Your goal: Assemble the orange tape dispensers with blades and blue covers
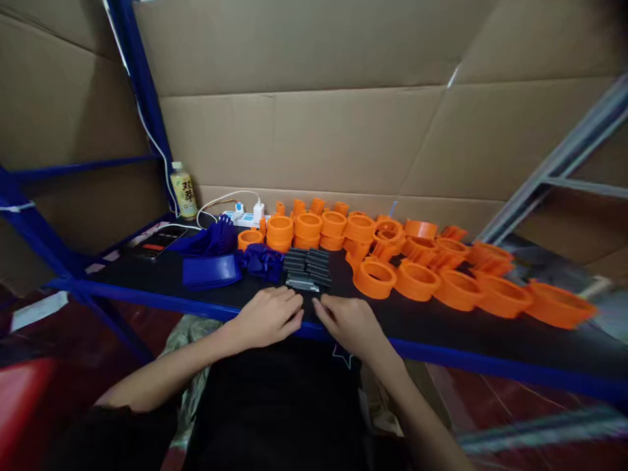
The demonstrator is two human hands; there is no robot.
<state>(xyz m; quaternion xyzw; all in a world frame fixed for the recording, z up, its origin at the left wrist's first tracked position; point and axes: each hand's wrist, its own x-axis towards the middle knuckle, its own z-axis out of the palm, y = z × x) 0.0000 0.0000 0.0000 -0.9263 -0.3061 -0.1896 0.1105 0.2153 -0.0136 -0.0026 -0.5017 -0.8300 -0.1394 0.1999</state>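
Observation:
My left hand [269, 316] is at the table's front edge, its fingers curled down and together and the thumb alongside. Anything under those fingers is hidden. Close by on the right, my right hand [350, 323] is also closed, fingers bent and fingertips towards the left hand; I cannot make out what it holds, if anything. Just beyond both hands lie stacked dark grey ribbed strips [307, 264], with a shinier grey piece [302, 284] at the near end. Left of them is a heap of small blue parts [263, 260], beside a stack of flat blue plates [211, 271].
Orange ring-shaped parts [375, 277] stand in rows along the back and right. More blue pieces [216, 235], a phone-like dark box [156, 241], a power strip [244, 219] with white cables and a drink bottle [183, 191] occupy the left. Cardboard [304, 140] walls the back.

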